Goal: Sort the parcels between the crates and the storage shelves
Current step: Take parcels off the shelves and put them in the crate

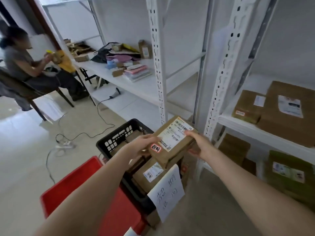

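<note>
Both your hands grip one brown parcel (172, 142) w/ a white label, held above the black crate (117, 133): left hand (139, 147) on its left end, right hand (198, 144) on its right. Red crate (81, 183) sits just beside; shelves (265, 132) to the right.

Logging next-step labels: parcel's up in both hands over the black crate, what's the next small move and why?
Probably carry the parcel right toward the shelf. Left hand and right hand hold it clear of the black crate, label up, and that shelf already holds boxes.
</note>
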Motion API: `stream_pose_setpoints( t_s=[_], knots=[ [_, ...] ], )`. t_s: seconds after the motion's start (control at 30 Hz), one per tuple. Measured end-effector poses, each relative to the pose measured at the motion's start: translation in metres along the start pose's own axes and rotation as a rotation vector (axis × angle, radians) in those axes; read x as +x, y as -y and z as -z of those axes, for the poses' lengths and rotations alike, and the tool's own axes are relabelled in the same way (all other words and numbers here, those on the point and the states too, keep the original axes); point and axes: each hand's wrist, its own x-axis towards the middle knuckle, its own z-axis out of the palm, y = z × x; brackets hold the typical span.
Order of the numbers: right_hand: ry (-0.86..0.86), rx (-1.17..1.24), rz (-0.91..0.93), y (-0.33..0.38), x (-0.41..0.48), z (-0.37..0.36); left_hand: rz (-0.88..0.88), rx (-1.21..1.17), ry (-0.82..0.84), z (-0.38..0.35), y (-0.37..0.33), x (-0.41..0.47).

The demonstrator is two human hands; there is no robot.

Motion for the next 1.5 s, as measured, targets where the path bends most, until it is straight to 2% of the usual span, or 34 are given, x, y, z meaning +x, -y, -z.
stream_pose_setpoints(
  t_s=[0.1, 0.2, 0.4, 0.53, 0.63, 0.77, 0.83, 0.97, 1.03, 1.1, 1.2, 1.37, 1.5],
  knots=[
    [0.034, -0.018, -0.004, 0.001, 0.022, -0.042, 0.003, -0.026, -0.108, 0.037, 0.013, 0.010],
    [0.047, 0.023, 0.017, 0.002, 0.041, -0.081, -0.016, -0.206, -0.262, 0.066, 0.018, 0.021],
    [0.094, -0.073, 0.057, -0.005, 0.079, -0.134, 0.037, -0.433, -0.385, 0.094, 0.040, 0.043],
    [0.104, -0.262, 0.051, -0.030, 0.122, -0.139, 0.167, -0.456, -0.426, 0.092, 0.082, 0.066],
    [0.121, -0.446, -0.044, -0.058, 0.160, -0.135, 0.306, -0.444, -0.465, 0.078, 0.119, 0.087],
    [0.162, -0.644, -0.184, -0.090, 0.203, -0.130, 0.487, -0.338, -0.448, 0.053, 0.158, 0.116],
    [0.163, -0.674, -0.203, -0.099, 0.219, -0.132, 0.520, -0.268, -0.444, 0.044, 0.170, 0.128],
    [0.201, -0.693, -0.146, -0.102, 0.249, -0.163, 0.481, -0.256, -0.561, 0.043, 0.181, 0.150],
    [0.299, -0.725, -0.125, -0.107, 0.258, -0.187, 0.459, -0.343, -0.648, 0.049, 0.181, 0.163],
    [0.395, -0.879, -0.038, -0.116, 0.264, -0.211, 0.454, -0.397, -0.732, 0.060, 0.179, 0.178],
    [0.370, -1.001, 0.133, -0.121, 0.275, -0.238, 0.431, -0.452, -0.806, 0.083, 0.171, 0.201],
    [0.256, -1.177, 0.390, -0.101, 0.310, -0.253, 0.376, -0.486, -0.761, 0.107, 0.152, 0.242],
    [0.237, -1.457, 0.455, -0.089, 0.322, -0.252, 0.363, -0.476, -0.614, 0.108, 0.139, 0.270]
  ],
)
